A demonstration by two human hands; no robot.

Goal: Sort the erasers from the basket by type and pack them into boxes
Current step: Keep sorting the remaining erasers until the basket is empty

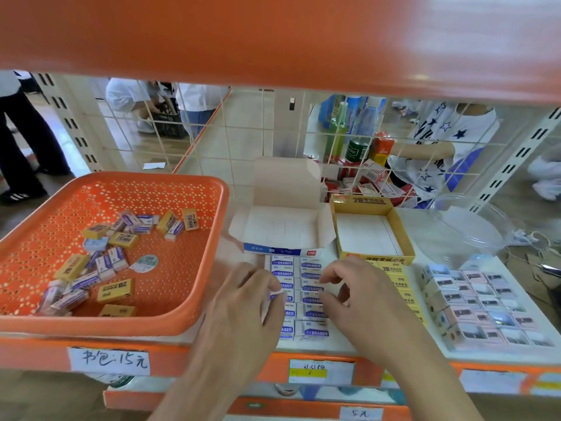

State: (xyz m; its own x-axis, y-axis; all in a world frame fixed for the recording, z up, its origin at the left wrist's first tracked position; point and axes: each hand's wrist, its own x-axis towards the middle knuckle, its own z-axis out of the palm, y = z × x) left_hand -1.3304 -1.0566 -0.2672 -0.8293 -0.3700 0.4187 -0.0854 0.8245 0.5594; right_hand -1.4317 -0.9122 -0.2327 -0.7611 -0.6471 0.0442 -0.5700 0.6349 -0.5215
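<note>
An orange perforated basket (194, 189) on the left holds several loose erasers (118, 238), yellow 2B ones mixed with white-and-purple ones. Two columns of white "ERASER" erasers (311, 329) lie on the shelf in front of an open white-and-blue box (285, 232). My left hand (249, 305) curls its fingers over the left column and pinches one there. My right hand (361, 293) pinches an eraser in the right column between thumb and fingertips. An open yellow box (370, 235) stands to the right, with a column of yellow erasers (394, 281) in front of it.
A block of pink and pale-blue erasers (485, 308) lies at the shelf's right. A clear plastic tub (467, 229) stands behind it. A wire grid (243, 141) backs the shelf and an orange shelf (273, 34) hangs overhead. People stand beyond the grid.
</note>
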